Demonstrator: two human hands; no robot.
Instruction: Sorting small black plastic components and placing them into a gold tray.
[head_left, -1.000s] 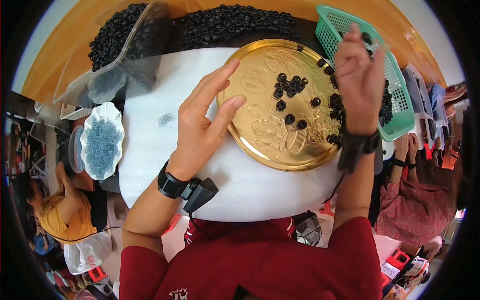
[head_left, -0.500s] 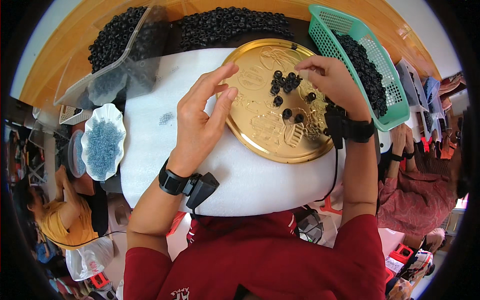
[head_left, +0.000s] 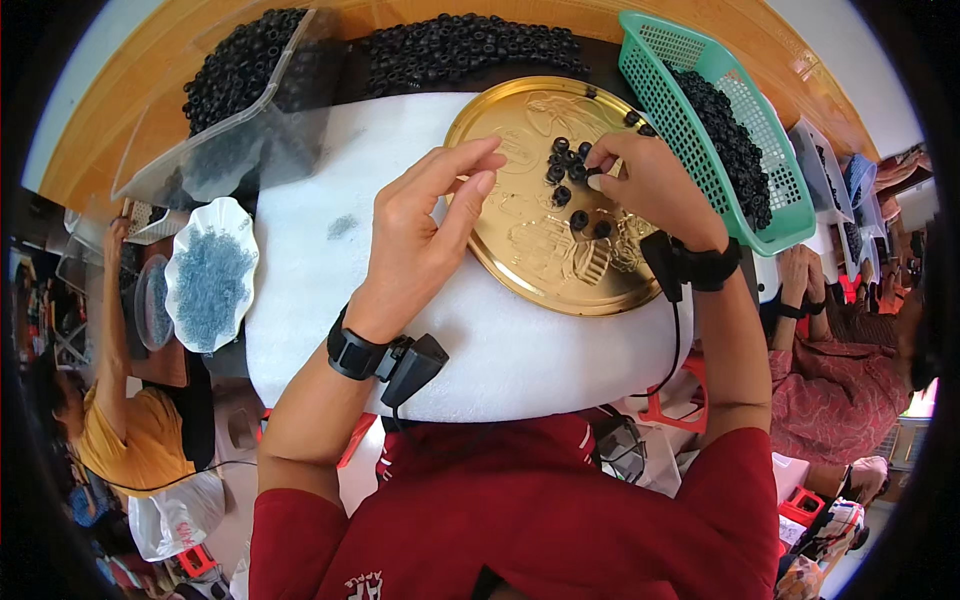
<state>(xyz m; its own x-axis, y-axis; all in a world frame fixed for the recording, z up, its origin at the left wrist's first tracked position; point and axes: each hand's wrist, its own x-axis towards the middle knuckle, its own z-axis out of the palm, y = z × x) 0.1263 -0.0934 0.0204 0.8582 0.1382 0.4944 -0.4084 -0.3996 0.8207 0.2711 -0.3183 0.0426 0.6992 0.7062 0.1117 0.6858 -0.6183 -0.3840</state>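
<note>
Over the left rim of a round gold tray (head_left: 500, 262) my left hand (head_left: 425, 232) hovers, its fingers stretched out and the thumb apart, with nothing seen between them. My right hand (head_left: 660, 185) is over the tray's right side, thumb and index finger pinched together. Whatever is in that pinch is too small or hidden to make out. Several small black ring-shaped parts (head_left: 579, 220) lie on the tray, some right beside my right fingertips. The tray rests on a white foam sheet (head_left: 340, 285).
Black rings fill a clear bin (head_left: 225, 85) and lie piled (head_left: 470, 50) at the back. A green basket (head_left: 790, 190) of black parts stands right, and a white scalloped dish (head_left: 248, 250) of bluish clear bits left. People sit on both sides.
My right hand has moved a little down and left toward the black parts, still pinched. My left hand has shifted slightly right. The person at left has stretched an arm up.
</note>
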